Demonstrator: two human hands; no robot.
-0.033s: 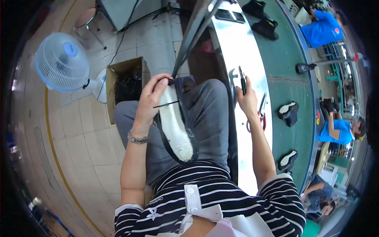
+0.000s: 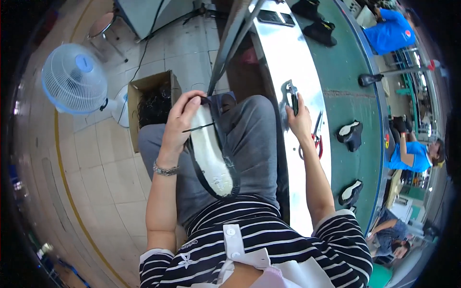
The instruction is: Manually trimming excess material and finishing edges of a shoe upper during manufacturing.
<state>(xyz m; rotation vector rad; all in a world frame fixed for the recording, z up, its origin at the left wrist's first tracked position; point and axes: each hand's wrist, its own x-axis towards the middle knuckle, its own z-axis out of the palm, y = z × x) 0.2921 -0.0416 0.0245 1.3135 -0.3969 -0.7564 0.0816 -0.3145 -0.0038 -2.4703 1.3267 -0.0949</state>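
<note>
My left hand is closed round the upper end of a dark shoe upper with its pale underside turned up, over my lap. A thin dark strip lies across that underside near my fingers. Over the shiny metal bench edge, my right hand grips dark-handled pliers, their metal head pointing away from me. Their jaws are too small to make out clearly. Red-handled scissors lie on the metal right beside my right wrist.
A green conveyor belt right of the metal strip carries several dark shoes. A phone lies at the strip's far end. To my left stand a box of black scraps and a fan. Co-workers sit across the belt.
The pliers have turned in my right hand, so their metal head shows wider. My left hand and the shoe have shifted very slightly left.
</note>
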